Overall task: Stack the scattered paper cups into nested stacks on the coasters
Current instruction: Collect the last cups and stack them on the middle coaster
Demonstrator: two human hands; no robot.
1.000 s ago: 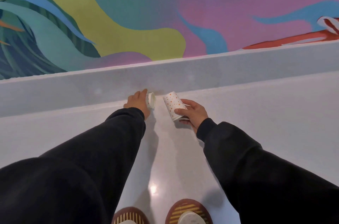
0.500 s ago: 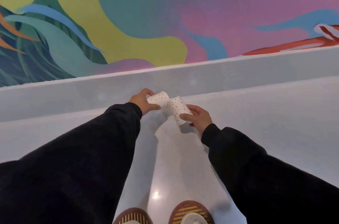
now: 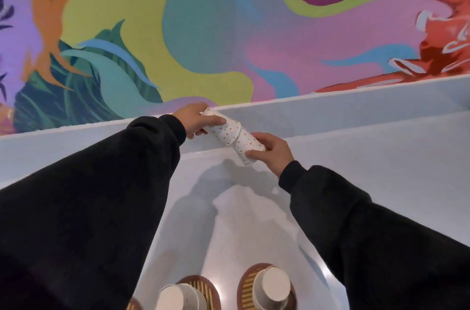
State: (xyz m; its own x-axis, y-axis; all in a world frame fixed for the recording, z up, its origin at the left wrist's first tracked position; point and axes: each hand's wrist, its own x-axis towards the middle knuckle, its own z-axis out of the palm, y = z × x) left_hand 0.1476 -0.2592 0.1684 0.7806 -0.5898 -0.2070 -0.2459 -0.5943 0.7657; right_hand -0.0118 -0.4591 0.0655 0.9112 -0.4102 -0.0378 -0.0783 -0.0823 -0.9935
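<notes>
Two white paper cups with coloured dots are pushed one into the other and held in the air above the pale counter. My left hand [image 3: 194,119] grips the upper-left cup [image 3: 226,131]. My right hand [image 3: 272,150] grips the lower-right cup [image 3: 245,148]. Near the bottom edge, an upturned cup stack [image 3: 273,289] stands on a round brown striped coaster [image 3: 248,283], and another upturned cup stack [image 3: 178,298] stands on a second coaster [image 3: 203,286].
A raised pale ledge [image 3: 356,108] runs along the back of the counter [image 3: 381,170], below a brightly painted wall. A sliver of a third coaster [image 3: 133,306] shows at the bottom edge. My dark sleeves cover much of the near counter.
The two cups were apart, one in each hand; they have come together and one has slid into the other. Both hands have lifted off the counter, and the view has tilted up.
</notes>
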